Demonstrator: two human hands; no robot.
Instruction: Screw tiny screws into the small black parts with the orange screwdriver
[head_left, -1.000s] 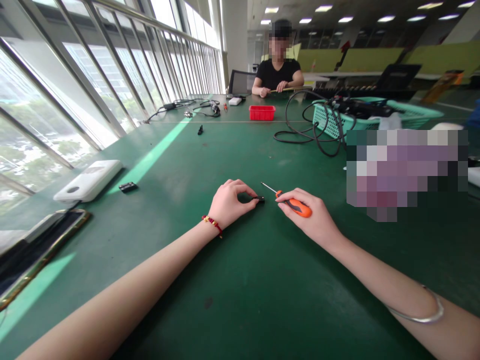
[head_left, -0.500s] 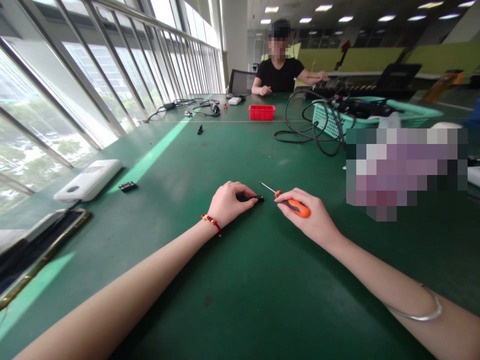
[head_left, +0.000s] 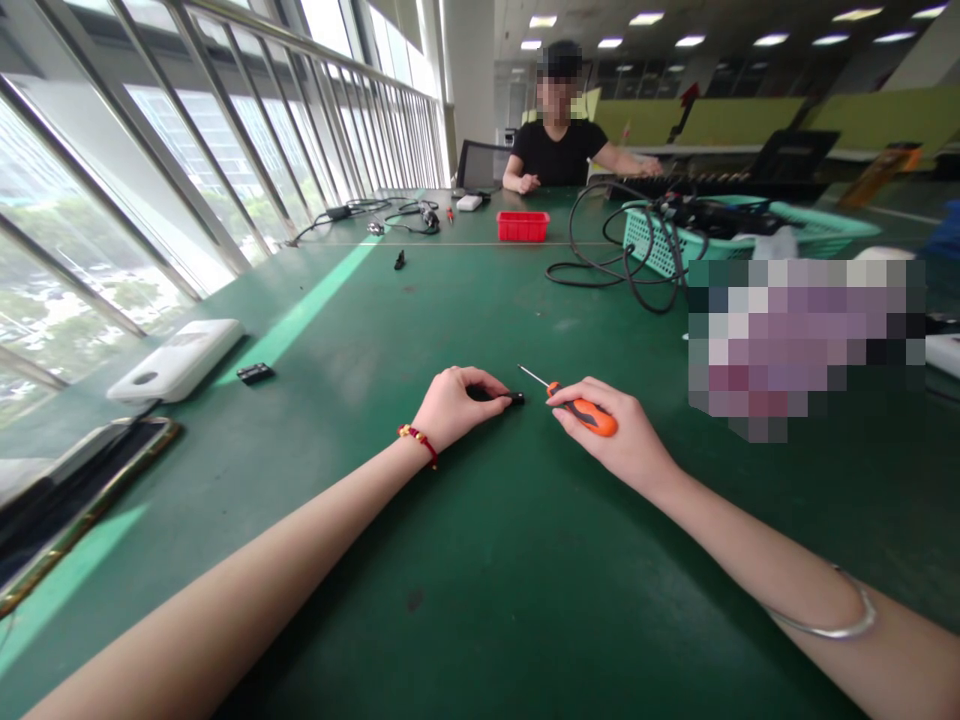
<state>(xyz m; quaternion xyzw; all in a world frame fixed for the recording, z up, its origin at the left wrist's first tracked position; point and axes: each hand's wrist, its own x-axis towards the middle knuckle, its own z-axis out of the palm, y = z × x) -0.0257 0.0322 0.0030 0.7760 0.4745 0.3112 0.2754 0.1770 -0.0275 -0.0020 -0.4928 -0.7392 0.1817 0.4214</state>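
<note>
My left hand [head_left: 454, 408] pinches a small black piece [head_left: 517, 398] low at the green surface [head_left: 480, 580], my right hand [head_left: 634, 440] grips an orange screwdriver [head_left: 598, 418], and from my remote seat I judge them taken up but not yet brought together, tip apart.

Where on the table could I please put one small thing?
Bare table lies between the left hand and the red bin, and between both forearms. It is crowded at right, around the turquoise basket and black cable, and at left, by the white block and gold-edged device.
</note>
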